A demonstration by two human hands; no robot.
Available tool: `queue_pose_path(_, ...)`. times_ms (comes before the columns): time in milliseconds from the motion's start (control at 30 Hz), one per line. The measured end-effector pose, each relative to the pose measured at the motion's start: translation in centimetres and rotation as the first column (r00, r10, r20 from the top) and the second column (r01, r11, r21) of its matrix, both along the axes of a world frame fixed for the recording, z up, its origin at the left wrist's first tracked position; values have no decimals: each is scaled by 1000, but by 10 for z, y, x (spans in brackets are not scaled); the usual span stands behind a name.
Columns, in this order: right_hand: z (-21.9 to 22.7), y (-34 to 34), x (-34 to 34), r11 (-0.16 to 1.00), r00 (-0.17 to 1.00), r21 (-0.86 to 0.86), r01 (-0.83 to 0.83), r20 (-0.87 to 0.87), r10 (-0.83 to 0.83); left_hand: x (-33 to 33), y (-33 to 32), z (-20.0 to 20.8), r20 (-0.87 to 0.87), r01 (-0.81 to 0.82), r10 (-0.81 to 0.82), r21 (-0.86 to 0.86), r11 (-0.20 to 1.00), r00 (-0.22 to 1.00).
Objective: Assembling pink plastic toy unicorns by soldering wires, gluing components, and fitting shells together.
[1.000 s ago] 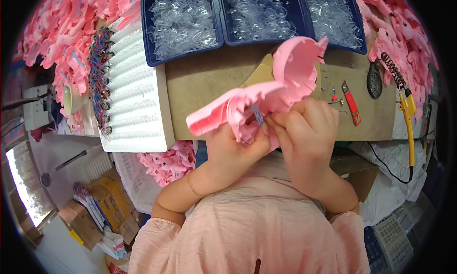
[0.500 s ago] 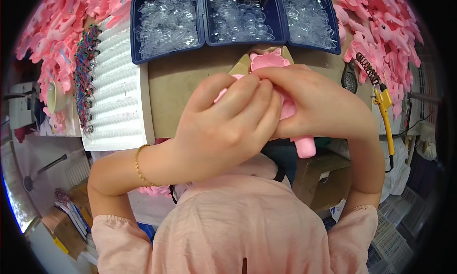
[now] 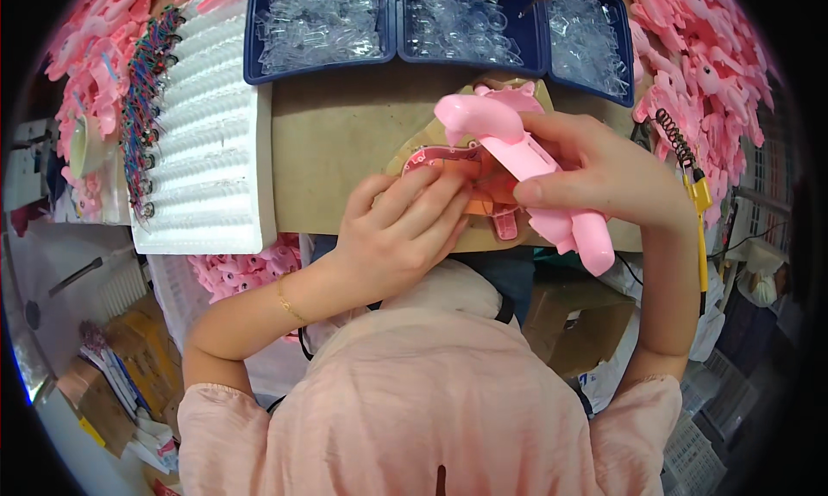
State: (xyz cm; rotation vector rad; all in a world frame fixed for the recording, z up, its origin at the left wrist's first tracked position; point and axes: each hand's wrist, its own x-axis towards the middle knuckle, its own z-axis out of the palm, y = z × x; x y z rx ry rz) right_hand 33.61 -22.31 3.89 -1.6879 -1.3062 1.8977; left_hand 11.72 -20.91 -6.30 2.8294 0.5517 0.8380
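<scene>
My right hand (image 3: 595, 172) grips a glossy pink plastic toy shell (image 3: 522, 155) between thumb and fingers. It is raised and tilted, one rounded end up to the left, the other down to the right. Below and left of it, an open pink shell half (image 3: 444, 153) shows its hollow inner side with small studs. The fingers of my left hand (image 3: 405, 224) lie close together over that half, hiding part of it. A tan cardboard-like holder (image 3: 405, 147) sits under these pieces, and another pink shell part (image 3: 517, 95) shows behind the raised one.
Blue bins (image 3: 392, 30) of clear plastic parts stand at the back. To the left is a white foam tray (image 3: 211, 142), with wired components (image 3: 147, 116) along its edge. Pink toy parts (image 3: 707, 56) are heaped on both sides. A yellow tool (image 3: 697, 203) hangs on a coiled cord at right.
My hands were together around the pink pieces; now they are apart. The right has lifted one shell to the right, uncovering the open half under my left fingers. The view has shifted slightly.
</scene>
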Motion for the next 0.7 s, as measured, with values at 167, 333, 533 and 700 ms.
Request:
queue_pose_path(167, 0, 12, -1, 994, 990, -95, -58, 126, 70, -4, -15, 23, -296, 85, -23, 197, 977, 955)
queue_pose_path(333, -8, 11, 4, 996, 998, -71, -44, 32, 46, 13, -22, 42, -653, 315, -5, 358, 879, 758)
queue_pose_path(533, 1, 2, -15, 999, 985, 19, 44, 164, -46, 9, -35, 33, -697, 340, 130, 493, 801, 705)
queue_pose_path(700, -2, 6, -34, 776, 807, 457, -435, 581, 111, 0, -38, 14, -547, 153, 152, 471, 869, 823)
